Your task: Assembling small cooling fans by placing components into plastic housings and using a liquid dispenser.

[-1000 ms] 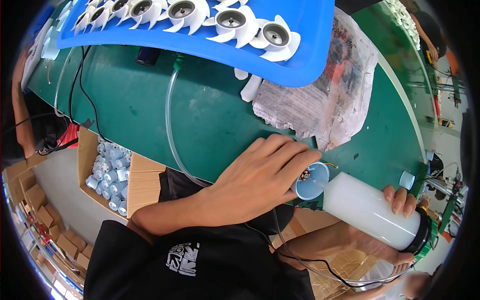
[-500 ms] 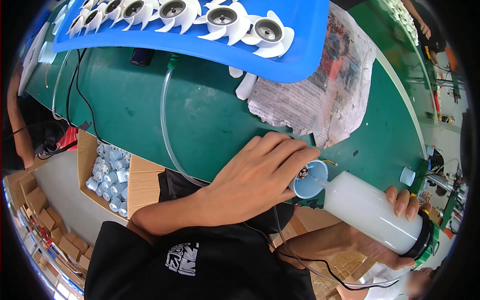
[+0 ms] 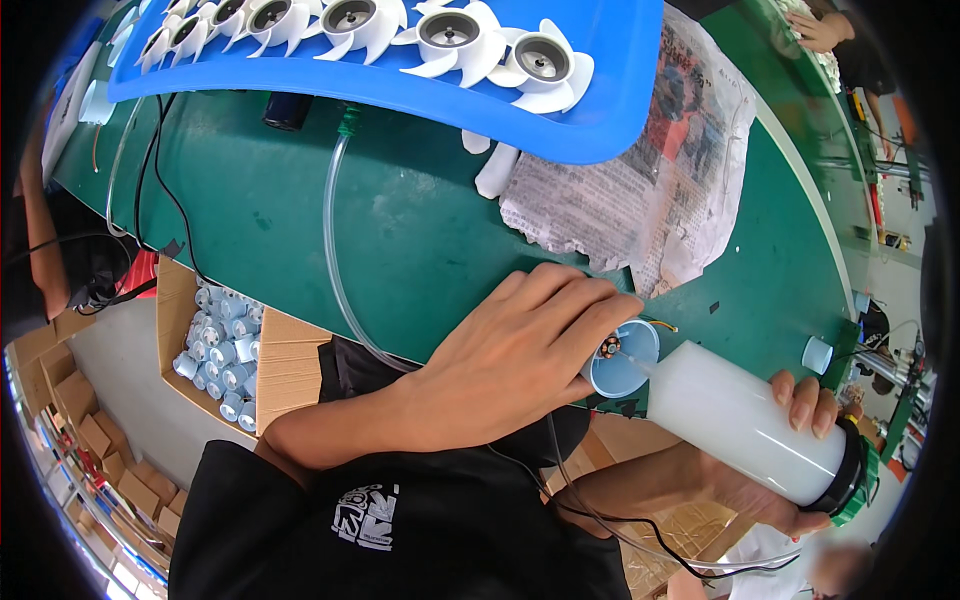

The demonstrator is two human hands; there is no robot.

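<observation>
My left hand [image 3: 530, 350] is closed round a light blue plastic cup-shaped housing [image 3: 632, 375] at the table's near edge. Inside the housing sits a small copper-coloured motor part [image 3: 608, 346], and a short thin wire sticks out beside its rim. In my right hand [image 3: 800, 420] lies a large white translucent dispensing bottle [image 3: 745, 425], tilted, with a black and green cap at its lower right end. The bottle's narrow nozzle reaches into the housing's mouth, close to the motor part. My left thumb is mostly hidden.
Several white fan blades [image 3: 445, 30] rest in a blue tray [image 3: 400, 100] above crumpled newspaper [image 3: 600, 200] on the green table [image 3: 240, 200]. A clear hose [image 3: 330, 220] crosses it. Left below stands a carton [image 3: 290, 365] of blue housings. Another blue housing [image 3: 816, 354] is right. Other people are nearby.
My hands, the housing and the bottle hold almost the same positions. The view has shifted slightly. At the upper right, another person's hand has moved over the white parts.
</observation>
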